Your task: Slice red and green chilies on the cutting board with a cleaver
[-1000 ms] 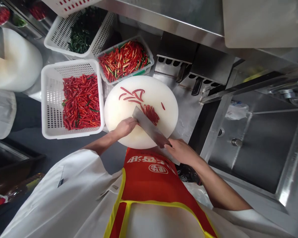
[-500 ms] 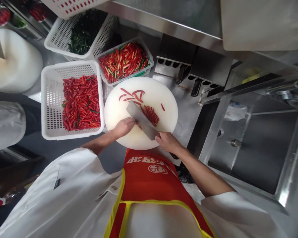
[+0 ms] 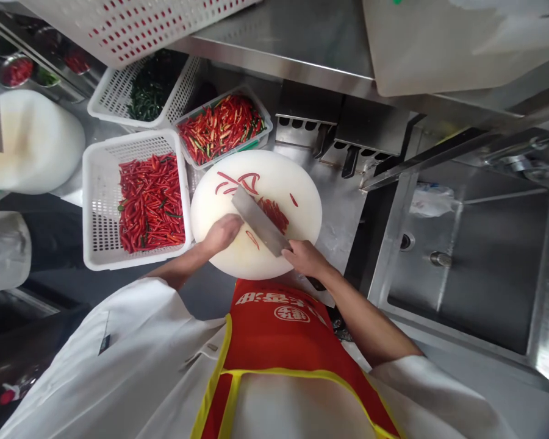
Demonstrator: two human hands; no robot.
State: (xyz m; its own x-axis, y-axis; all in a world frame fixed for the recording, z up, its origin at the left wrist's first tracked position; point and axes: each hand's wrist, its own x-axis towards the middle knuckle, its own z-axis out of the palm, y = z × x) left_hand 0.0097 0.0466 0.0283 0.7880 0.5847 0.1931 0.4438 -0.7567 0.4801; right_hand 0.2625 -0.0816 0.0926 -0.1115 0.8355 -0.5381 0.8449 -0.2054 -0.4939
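Note:
My right hand is closed round the handle of a cleaver, whose broad blade lies slantwise over a round white chopping board. Just left of the blade, my left hand is curled closed above the board; what its fingers hold, if anything, is hidden. A split red chili lies between that hand and the cleaver handle. Beyond the blade is a heap of cut red chilies, partly covered by the steel. Several chili strips lie toward the far side, and one small piece sits apart at the right.
A white basket of red chilies stands left of the board. Behind are a clear tub of chilies and a basket of green chilies. A steel shelf overhangs the back; a sink is at right. Another board stands far left.
My left hand has drawn back leftward from the blade, leaving a split chili in view on the board. The cleaver stays in my right hand. The whole view has shifted slightly.

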